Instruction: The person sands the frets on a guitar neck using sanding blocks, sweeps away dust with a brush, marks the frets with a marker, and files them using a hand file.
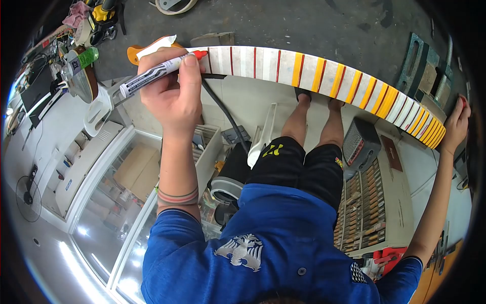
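Note:
A long white curved piece point(243, 62) with red lines and yellow bands arcs along the bench's near edge. At its left end, my left hand point(177, 86) pinches a white marker point(157, 73), whose red tip points right and lies against the piece's upper edge. My right hand point(458, 121) is beside the yellow-banded far right end, its fingers bent around a small red cap point(464, 102). How firmly that hand touches the piece is hard to see.
The dark bench top point(283, 25) spans the top. A green metal vise point(422, 71) stands at right. An orange tool point(134, 54), a green-labelled bottle point(83, 58) and clutter lie left. Below are a black speaker-like box point(362, 144), a tool rack point(362, 207) and a black bin point(230, 177).

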Motion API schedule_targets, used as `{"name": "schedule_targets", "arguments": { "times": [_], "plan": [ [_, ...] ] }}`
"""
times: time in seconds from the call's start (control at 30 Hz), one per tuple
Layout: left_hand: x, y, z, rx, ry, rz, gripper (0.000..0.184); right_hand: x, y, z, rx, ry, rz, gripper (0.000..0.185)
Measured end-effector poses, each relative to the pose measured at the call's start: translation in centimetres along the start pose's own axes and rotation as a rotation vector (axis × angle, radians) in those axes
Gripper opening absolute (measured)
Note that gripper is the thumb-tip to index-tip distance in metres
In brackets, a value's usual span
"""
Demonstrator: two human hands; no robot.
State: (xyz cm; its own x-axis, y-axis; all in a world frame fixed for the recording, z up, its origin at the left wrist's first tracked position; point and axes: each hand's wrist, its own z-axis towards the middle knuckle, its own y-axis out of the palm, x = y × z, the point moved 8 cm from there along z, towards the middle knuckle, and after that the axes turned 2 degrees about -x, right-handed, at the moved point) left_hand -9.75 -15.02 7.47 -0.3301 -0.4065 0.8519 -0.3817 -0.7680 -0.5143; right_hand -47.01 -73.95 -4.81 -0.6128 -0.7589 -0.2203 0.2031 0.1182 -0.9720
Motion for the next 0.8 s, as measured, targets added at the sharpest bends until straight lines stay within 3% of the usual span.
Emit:
{"name": "schedule_targets", "arguments": {
  "times": [0.37, 0.57, 0.6, 0.8],
  "plan": [
    [-0.7, 0.3, 0.3, 0.036, 0.01, 0.003, 0.017, 0.8, 0.2, 0.0, -0.003, 0.006, -0.01, 0.036],
    [0.2, 0.3, -1.5, -0.013, 0.065, 0.038, 0.014, -0.3, 0.1, -0.1, -0.004, 0.017, 0.021, 0.037],
    [1.3, 0.4, -1.7, -0.065, 0.162, 0.174, 0.012, -0.6, 0.0, -0.1, -0.007, 0.026, 0.018, 0.037],
    [2.0, -1.2, -4.3, -0.06, -0.004, 0.096, 0.012, -3.5, -0.9, 0.0, 0.059, 0.053, 0.065, 0.037]
  ]
}}
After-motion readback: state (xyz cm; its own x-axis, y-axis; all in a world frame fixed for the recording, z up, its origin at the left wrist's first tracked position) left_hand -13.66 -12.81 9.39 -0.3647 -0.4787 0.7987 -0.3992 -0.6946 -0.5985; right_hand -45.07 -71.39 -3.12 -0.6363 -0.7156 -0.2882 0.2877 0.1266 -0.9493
